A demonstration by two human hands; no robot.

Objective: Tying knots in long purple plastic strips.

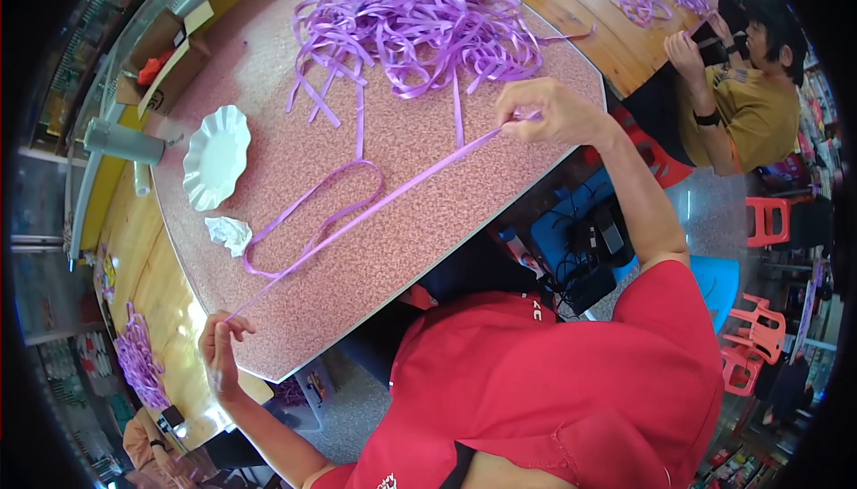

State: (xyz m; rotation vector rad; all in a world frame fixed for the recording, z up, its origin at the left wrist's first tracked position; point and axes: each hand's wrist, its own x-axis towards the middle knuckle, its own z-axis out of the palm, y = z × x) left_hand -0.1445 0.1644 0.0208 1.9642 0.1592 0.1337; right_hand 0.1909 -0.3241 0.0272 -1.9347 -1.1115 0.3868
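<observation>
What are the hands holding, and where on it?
Both hold one long purple ribbon. The left hand pinches one end; the right hand pinches it further along, near the ribbon pile. It loops on the table between them.

Between the two hands the speckled pink table is crossed by one taut purple ribbon and its loop, with bare surface on either side. A heap of purple ribbons blocks the far end. A white scalloped plate and crumpled tissue stand near the left edge.
</observation>
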